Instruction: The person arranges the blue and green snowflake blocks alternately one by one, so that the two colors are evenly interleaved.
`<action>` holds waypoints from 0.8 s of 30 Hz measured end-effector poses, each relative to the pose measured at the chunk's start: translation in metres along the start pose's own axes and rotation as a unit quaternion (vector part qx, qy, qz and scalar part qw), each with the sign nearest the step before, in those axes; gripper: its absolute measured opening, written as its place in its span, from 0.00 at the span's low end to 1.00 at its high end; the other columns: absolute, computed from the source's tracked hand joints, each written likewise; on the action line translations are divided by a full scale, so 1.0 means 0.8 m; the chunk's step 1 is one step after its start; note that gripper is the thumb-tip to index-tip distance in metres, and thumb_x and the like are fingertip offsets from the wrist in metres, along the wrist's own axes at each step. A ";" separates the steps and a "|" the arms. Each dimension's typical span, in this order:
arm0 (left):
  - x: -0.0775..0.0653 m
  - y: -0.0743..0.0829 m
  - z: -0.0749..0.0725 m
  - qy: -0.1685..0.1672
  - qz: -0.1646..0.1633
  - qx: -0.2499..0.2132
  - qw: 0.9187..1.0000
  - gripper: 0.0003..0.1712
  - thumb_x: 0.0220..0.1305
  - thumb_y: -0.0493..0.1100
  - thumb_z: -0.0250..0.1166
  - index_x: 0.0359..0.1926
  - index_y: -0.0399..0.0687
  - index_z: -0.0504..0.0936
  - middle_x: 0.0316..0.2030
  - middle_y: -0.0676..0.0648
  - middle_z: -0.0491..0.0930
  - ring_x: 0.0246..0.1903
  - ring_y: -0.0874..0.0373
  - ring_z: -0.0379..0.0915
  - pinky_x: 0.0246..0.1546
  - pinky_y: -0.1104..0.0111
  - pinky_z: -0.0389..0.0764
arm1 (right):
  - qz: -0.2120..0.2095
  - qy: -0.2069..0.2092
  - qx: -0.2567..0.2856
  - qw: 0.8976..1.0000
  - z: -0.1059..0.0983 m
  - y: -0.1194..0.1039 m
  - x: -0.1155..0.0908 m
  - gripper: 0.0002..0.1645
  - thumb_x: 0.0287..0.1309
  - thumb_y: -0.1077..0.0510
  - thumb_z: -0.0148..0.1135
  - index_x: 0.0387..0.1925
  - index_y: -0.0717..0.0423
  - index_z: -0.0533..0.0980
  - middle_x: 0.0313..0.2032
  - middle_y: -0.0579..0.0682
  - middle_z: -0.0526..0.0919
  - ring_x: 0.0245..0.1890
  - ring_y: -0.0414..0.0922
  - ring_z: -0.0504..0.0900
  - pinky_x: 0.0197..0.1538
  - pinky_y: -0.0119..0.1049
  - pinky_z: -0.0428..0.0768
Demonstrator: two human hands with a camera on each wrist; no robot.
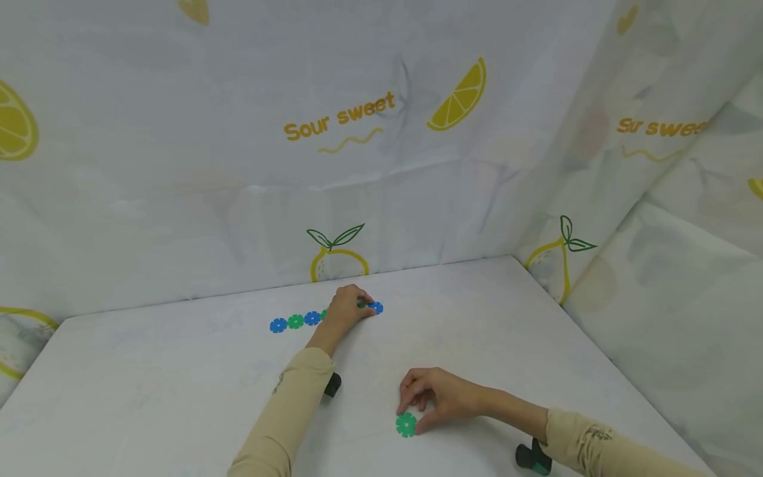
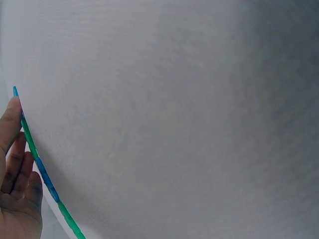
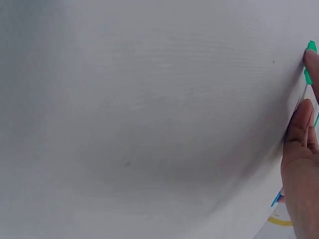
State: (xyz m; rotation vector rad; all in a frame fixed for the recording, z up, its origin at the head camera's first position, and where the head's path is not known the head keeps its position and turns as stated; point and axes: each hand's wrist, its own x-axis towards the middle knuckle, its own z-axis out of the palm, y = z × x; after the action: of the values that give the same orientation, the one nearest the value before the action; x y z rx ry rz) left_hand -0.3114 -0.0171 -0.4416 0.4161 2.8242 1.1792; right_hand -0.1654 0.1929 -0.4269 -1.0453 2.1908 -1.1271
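Observation:
A row of alternating blue and green notched plastic discs lies toward the far side of the white table. At its left end are a blue disc (image 1: 278, 325), a green disc (image 1: 295, 321) and another blue disc (image 1: 312, 318). My left hand (image 1: 348, 310) covers the middle of the row and pinches the blue disc (image 1: 377, 307) at the right end between thumb and fingers. Nearer to me, my right hand (image 1: 444, 395) holds a separate green disc (image 1: 406, 424) by its edges, thumb on one side and index finger on the other.
The white table (image 1: 179, 384) meets a hanging white cloth (image 1: 226, 232) printed with lemons at the back and right. A black strap piece (image 1: 333, 385) sits under the left wrist, another dark piece (image 1: 532, 457) under the right.

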 end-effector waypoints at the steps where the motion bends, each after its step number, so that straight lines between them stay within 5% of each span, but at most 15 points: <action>1: 0.000 0.000 0.000 -0.001 -0.001 0.001 1.000 0.10 0.54 0.40 0.72 0.38 0.43 0.86 0.41 0.45 0.80 0.48 0.50 0.75 0.56 0.59 0.74 | -0.003 -0.001 0.000 1.000 0.000 0.000 0.000 0.16 0.51 0.57 0.72 0.43 0.59 0.83 0.44 0.49 0.77 0.37 0.35 0.75 0.41 0.29 0.81; 12: -0.003 -0.001 -0.003 0.010 0.032 -0.006 0.999 0.08 0.53 0.38 0.73 0.36 0.41 0.86 0.39 0.44 0.81 0.45 0.49 0.77 0.52 0.58 0.76 | -0.060 0.036 0.021 0.997 0.001 0.006 -0.005 0.14 0.54 0.59 0.70 0.42 0.60 0.80 0.33 0.51 0.84 0.31 0.39 0.80 0.34 0.33 0.84; 24: 0.003 -0.002 0.001 0.002 0.007 0.002 1.000 0.09 0.53 0.39 0.73 0.37 0.43 0.87 0.40 0.45 0.82 0.47 0.50 0.76 0.54 0.58 0.75 | 0.004 0.058 0.077 0.995 -0.018 0.015 -0.018 0.15 0.51 0.60 0.72 0.42 0.60 0.81 0.35 0.48 0.84 0.32 0.34 0.79 0.36 0.37 0.84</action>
State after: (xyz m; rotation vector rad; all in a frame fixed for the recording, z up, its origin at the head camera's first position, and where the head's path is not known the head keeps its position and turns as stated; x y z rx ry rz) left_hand -0.3141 -0.0169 -0.4432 0.4359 2.8317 1.1787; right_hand -0.1711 0.2157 -0.4279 -0.9245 2.1539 -1.3606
